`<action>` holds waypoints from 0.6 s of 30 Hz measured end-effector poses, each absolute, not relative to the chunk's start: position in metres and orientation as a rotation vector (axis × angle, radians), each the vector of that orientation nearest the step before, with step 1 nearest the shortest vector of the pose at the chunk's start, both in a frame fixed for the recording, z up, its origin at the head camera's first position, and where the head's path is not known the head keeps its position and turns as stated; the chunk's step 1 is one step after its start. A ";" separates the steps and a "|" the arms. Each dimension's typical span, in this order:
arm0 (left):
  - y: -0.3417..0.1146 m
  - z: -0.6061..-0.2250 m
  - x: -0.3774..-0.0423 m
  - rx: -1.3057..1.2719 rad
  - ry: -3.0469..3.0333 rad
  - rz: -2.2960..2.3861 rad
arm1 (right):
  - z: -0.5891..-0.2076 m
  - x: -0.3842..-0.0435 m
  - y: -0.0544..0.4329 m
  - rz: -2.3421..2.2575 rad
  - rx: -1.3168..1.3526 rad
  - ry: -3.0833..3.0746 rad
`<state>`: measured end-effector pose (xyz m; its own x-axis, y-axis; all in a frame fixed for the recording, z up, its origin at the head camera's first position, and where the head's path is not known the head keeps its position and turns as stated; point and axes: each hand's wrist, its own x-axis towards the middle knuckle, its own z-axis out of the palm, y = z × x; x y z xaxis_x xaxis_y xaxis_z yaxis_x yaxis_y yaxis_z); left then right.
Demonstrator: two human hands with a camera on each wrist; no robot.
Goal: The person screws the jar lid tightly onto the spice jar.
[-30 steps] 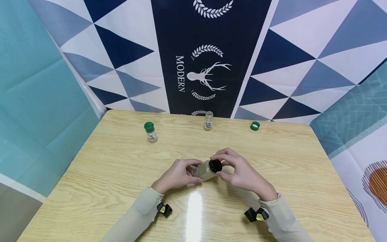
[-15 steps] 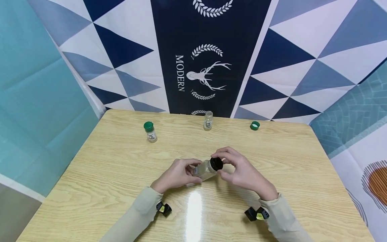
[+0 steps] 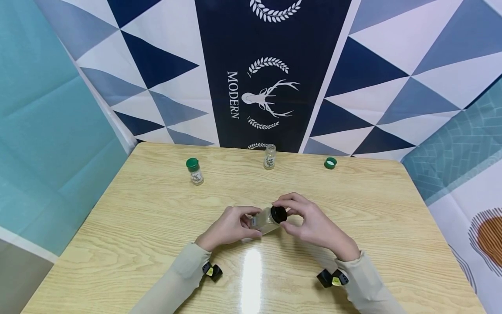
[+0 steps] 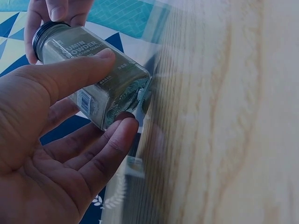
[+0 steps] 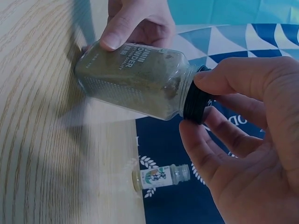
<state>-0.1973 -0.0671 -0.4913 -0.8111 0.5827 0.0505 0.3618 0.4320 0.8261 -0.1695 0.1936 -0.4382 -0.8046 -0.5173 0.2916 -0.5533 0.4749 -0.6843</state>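
A clear, square-sided cumin powder jar [image 3: 263, 221] is held tilted above the table, its black lid [image 3: 279, 214] toward the right. My left hand [image 3: 228, 227] grips the jar's body near its base, thumb across the printed face in the left wrist view. The fingertips and thumb of my right hand [image 3: 313, 223] pinch the lid's rim. In the right wrist view, part of the threaded glass neck [image 5: 186, 91] shows between the jar's shoulder and the lid. Brownish powder shows through the glass.
A small labelled bottle with a green cap [image 3: 195, 171] stands at the back left of the wooden table [image 3: 157, 244]. An uncapped small bottle [image 3: 269, 157] stands at the back middle. A loose green cap [image 3: 330, 163] lies at the back right, before the patterned backdrop.
The lid and right fingers shifted slightly right half a second ago, and now sit slightly back left against the jar. The left hand keeps its hold.
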 end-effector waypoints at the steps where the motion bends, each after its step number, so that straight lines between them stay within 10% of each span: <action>1: -0.067 -0.491 -0.197 0.821 2.443 1.320 | -0.438 -0.169 0.194 1.254 0.967 -2.660; 18: -0.067 -0.491 -0.197 0.832 2.435 1.327 | -0.434 -0.168 0.193 1.185 0.882 -2.727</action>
<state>-0.1970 -0.0674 -0.4912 -0.8073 0.5877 0.0544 0.3641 0.4234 0.8296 -0.1679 0.1935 -0.4335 -0.8375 -0.4848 0.2521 -0.5151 0.5465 -0.6603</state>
